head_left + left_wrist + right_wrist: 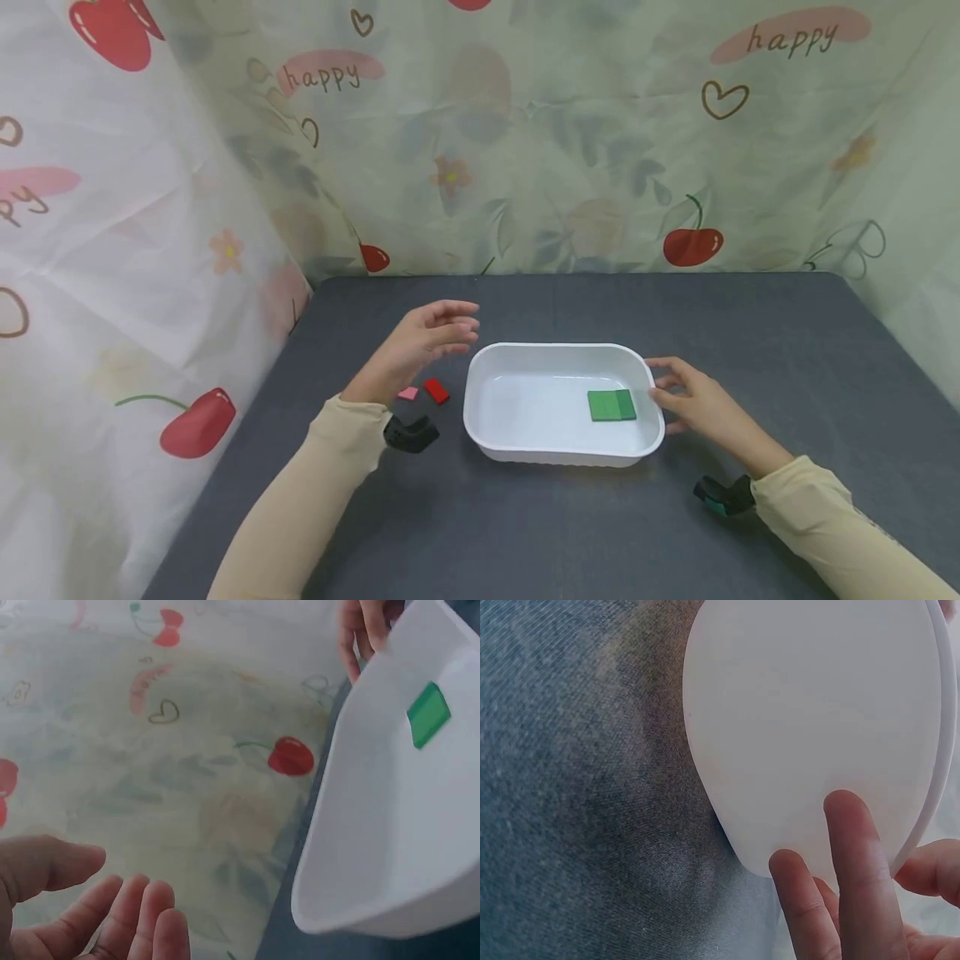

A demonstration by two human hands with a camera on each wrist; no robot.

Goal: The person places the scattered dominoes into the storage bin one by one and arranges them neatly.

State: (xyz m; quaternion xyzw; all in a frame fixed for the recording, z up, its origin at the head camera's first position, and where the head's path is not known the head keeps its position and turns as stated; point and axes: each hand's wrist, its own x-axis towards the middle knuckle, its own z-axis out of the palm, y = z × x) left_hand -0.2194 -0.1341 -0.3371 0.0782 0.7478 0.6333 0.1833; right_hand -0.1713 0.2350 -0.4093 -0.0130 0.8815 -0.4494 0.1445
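A white rectangular plastic tub with rounded corners stands on the dark cloth. In its right part lies a flat green piece with a darker green strip at its right side. My right hand holds the tub's right end, thumb at the rim and fingers against the outer wall, as the right wrist view shows. Off the tub's left end, my left hand hovers with loosely bent fingers and nothing in them. Below it lie a red block and a pink piece, the latter partly hidden by the wrist.
A dark grey cloth covers the table. Printed curtains hang behind and at both sides. Each wrist wears a black device, the left one near the tub's left end and the right one just above the table.
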